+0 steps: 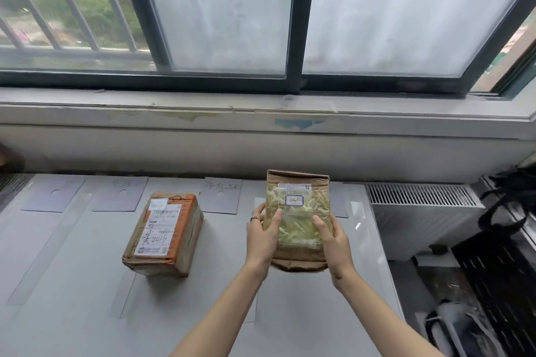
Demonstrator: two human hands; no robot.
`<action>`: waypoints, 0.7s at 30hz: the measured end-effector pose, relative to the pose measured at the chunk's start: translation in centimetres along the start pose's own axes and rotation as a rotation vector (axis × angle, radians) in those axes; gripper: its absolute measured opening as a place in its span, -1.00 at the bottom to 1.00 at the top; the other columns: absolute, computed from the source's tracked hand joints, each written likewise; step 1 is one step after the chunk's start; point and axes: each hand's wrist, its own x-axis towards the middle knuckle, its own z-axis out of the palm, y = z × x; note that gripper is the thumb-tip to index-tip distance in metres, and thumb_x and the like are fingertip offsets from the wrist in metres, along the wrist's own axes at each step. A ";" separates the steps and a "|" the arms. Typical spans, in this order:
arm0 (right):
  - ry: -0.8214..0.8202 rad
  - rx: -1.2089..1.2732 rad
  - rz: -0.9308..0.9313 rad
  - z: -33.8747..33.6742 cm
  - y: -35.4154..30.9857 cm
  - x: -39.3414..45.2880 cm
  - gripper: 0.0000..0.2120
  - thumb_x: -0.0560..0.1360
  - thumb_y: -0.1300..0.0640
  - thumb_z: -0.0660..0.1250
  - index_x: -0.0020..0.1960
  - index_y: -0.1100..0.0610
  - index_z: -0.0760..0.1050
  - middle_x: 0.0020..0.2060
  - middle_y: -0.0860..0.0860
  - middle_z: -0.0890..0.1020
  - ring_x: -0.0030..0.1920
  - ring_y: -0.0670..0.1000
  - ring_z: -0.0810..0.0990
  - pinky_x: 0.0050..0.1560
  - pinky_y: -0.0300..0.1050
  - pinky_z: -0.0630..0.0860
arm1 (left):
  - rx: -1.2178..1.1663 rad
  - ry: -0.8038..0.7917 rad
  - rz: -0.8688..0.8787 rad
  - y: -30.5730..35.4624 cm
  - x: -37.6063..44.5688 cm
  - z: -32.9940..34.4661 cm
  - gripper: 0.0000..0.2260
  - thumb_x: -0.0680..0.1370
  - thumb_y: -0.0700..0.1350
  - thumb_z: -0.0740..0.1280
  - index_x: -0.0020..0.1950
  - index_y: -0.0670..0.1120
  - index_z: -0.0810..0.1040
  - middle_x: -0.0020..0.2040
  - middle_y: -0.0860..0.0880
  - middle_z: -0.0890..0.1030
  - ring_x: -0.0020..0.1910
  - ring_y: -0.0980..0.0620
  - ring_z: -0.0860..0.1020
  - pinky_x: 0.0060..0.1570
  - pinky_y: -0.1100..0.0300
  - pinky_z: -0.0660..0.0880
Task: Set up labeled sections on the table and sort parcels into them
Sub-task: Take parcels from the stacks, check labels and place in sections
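A brown cardboard parcel [298,258] with yellowed tape and a small white label is held upright above the right part of the grey table [72,284]. My left hand [262,236] grips its left edge, thumb on the front; my right hand [330,238] grips its right edge the same way. A second parcel [165,233], an orange-and-brown box with a shipping label and handwriting, lies flat on the table in the middle section. Grey label cards [52,194] [120,193] [222,195] with handwriting lie in a row along the far edge. Clear tape strips mark the section borders.
A windowsill and window run behind the table. To the right of the table stand a white radiator [420,206], a black bag [510,200] and a black perforated rack [504,284]. The table's right edge is near my right hand.
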 end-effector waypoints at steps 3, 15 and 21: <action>0.005 -0.015 0.042 -1.1 1.3 0.5 -0.61 0.56 -0.01 0.33 0.37 -0.03 0.39 0.07 -0.18 0.58 0.03 -0.26 0.55 -0.19 -0.34 0.48 | 0.079 0.038 -0.012 -2.0 0.5 1.2 -0.45 0.36 0.34 0.37 0.30 0.25 0.35 0.27 -0.01 0.49 0.25 0.04 0.52 0.26 -0.02 0.51; 0.005 -0.070 0.194 -1.4 7.1 4.2 -0.12 0.19 -0.47 0.40 0.40 -0.08 0.41 0.22 -0.08 0.60 0.22 -0.01 0.58 0.28 0.12 0.51 | 0.207 0.079 -0.026 -6.2 2.5 2.2 -0.56 0.61 0.03 0.29 0.47 -0.01 0.34 0.36 0.03 0.49 0.35 0.05 0.45 0.35 0.08 0.41; -0.022 -0.093 0.197 -0.8 8.3 5.4 -0.07 0.17 -0.51 0.39 0.42 -0.07 0.38 0.27 -0.07 0.58 0.25 -0.01 0.56 0.29 0.12 0.50 | 0.269 0.099 0.001 -7.5 3.4 1.7 -0.57 0.63 0.00 0.25 0.50 0.00 0.31 0.39 0.07 0.45 0.37 0.09 0.41 0.34 0.19 0.34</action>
